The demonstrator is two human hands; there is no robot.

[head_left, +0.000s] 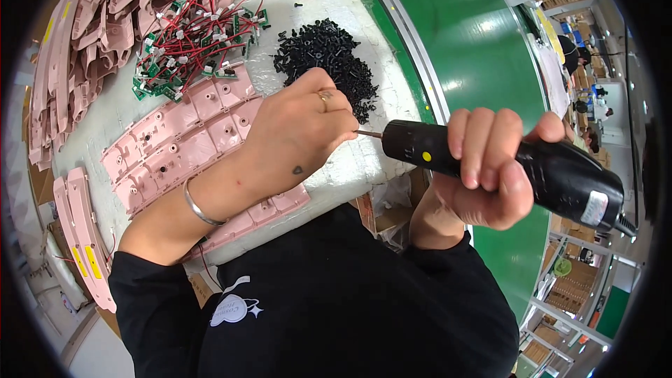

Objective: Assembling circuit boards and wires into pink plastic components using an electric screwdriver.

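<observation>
- The black electric screwdriver (570, 178) is held sideways over the near right edge of the white-covered work surface (386, 52), its slim bit (369, 134) aimed at the left hand (301, 119).
- The right hand (490, 171) wraps its fingers around the tool's barrel.
- The left hand is curled, fingertips pressed together at the bit's end; whether they pinch a screw there cannot be told.
- The step in hand looks like fitting a screw to the bit; the next move would call for lining up bit and screw and keeping the driver steady.
- Just beyond the left hand lies a heap of black screws (325, 59).
- Pink panels (164, 140) lie side by side, partly beneath the left forearm.
- Farther out are green circuit boards with red wires (199, 35) and stacked pink housings (77, 56).
</observation>
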